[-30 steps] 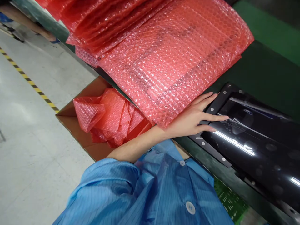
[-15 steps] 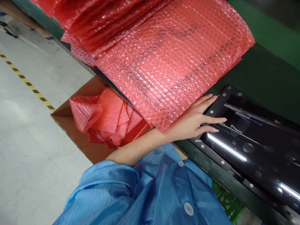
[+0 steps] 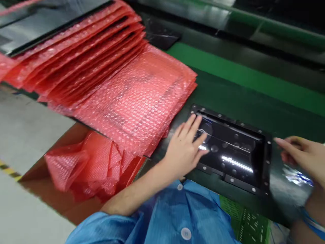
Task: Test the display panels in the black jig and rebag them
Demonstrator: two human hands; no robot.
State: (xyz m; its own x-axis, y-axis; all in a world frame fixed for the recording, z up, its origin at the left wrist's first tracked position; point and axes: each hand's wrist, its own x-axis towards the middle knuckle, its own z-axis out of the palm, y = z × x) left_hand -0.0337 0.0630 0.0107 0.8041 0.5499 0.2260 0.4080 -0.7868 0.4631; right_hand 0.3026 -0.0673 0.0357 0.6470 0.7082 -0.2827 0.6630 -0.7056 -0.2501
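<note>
- At the far left, yellow-and-black striped tape [image 3: 10,170] is running across the pale grey floor [image 3: 15,132], reaching the brown open cardboard box [image 3: 43,193]
- Inside that box we are seeing a loose, crumpled heap of red translucent bubble wrap [image 3: 83,166]
- Above it, a fanned row of red bubble-wrap pouches [image 3: 76,64] is leaning in overlapping layers, with a dark, flat, shiny sheet [image 3: 50,25] lying on top at the upper left
- Against that row, a flat rectangular red bubble-wrap pouch [image 3: 142,101] is lying on the dark green tabletop [image 3: 228,93], its near corner jutting out beside the box
- Below, we are wearing a blue, finely striped shirt with white buttons [image 3: 157,217]
- Near the middle, we are resting our left hand [image 3: 184,145] with fingers spread on the left end of the glossy black rectangular panel [image 3: 228,145], flat, not grasping it
- The panel is lying on the tabletop to the right of the flat pouch, its black border carrying round silver dots, its surface reflecting a white light
- Below the table edge, a green perforated plastic basket [image 3: 232,210] is showing
- At the far right, we are holding our right hand [image 3: 302,152] near the panel's right edge, thumb pointing toward it and fingers curling; blur is hiding whether it is grasping anything
- Just below those fingers, a silvery crinkled patch [image 3: 296,176] is shining, too blurred to identify
</note>
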